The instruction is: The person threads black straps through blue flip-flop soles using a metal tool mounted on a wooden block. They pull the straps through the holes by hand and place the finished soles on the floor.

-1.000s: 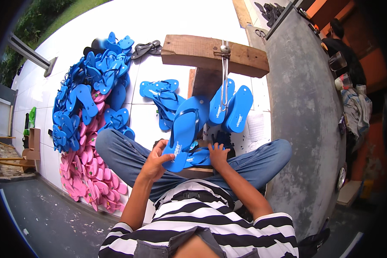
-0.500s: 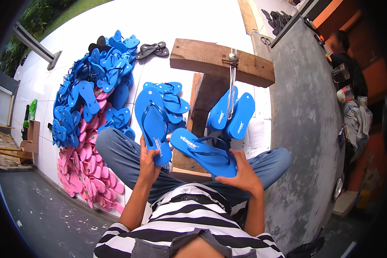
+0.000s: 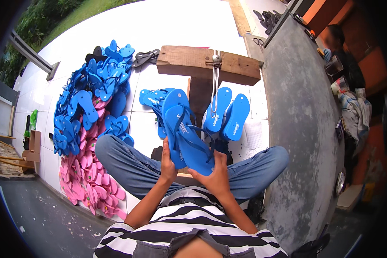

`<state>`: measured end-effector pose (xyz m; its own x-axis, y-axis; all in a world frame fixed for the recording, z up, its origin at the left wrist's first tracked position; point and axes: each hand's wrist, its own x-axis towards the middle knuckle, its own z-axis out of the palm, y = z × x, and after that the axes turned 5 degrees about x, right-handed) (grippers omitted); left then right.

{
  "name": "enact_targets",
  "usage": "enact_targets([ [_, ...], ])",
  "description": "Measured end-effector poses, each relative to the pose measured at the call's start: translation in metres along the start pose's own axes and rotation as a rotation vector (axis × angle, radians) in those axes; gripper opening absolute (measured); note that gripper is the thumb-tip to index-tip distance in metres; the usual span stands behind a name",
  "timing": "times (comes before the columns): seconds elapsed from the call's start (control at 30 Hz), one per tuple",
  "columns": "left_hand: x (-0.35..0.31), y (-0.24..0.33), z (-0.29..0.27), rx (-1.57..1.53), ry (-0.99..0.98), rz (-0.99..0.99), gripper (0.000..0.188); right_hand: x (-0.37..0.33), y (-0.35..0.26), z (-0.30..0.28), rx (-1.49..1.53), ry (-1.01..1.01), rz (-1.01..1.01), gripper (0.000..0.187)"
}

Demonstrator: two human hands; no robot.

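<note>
Head view: a pair of blue flip-flops [image 3: 185, 135] held up over the lap.

I see the left hand [image 3: 168, 162] closed around the heel ends of the pair and the right hand [image 3: 216, 175] gripping the near edge from below, in front of the wooden T-shaped stand [image 3: 207, 69]. I judge the top sandal could slide off, because the soles lie loosely stacked, and fall toward the blue heap [image 3: 90, 99] at left.
</note>
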<state>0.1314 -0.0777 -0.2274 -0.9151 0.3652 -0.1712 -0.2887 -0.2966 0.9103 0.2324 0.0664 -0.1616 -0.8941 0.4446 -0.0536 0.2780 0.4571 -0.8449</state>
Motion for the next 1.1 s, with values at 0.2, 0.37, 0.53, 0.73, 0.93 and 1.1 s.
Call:
enact_targets([
  [0.2, 0.000, 0.012, -0.010, -0.141, -0.042, -0.201, 0.058, 0.023, 0.000, 0.015, -0.165, 0.108, -0.188, 0.102],
  [0.37, -0.002, -0.017, -0.018, 0.042, 0.044, -0.081, 0.060, 0.035, -0.003, 0.058, 0.245, -0.004, 0.003, 0.101],
  [0.53, -0.023, -0.009, -0.047, -0.050, -0.010, -0.280, 0.060, 0.046, -0.013, 0.060, 0.203, 0.019, -0.088, 0.098],
  [0.73, -0.007, -0.011, -0.026, -0.023, 0.171, -0.279, 0.044, 0.040, 0.026, 0.103, 0.153, 0.017, -0.107, 0.106],
  [0.93, 0.063, -0.019, -0.059, 0.028, 0.291, -0.143, 0.046, 0.051, 0.051, 0.096, 0.204, -0.016, -0.141, 0.059],
  [1.1, 0.135, -0.022, -0.049, 0.073, 0.397, -0.163, 0.089, 0.067, 0.061, 0.080, 0.376, 0.072, 0.042, 0.034],
])
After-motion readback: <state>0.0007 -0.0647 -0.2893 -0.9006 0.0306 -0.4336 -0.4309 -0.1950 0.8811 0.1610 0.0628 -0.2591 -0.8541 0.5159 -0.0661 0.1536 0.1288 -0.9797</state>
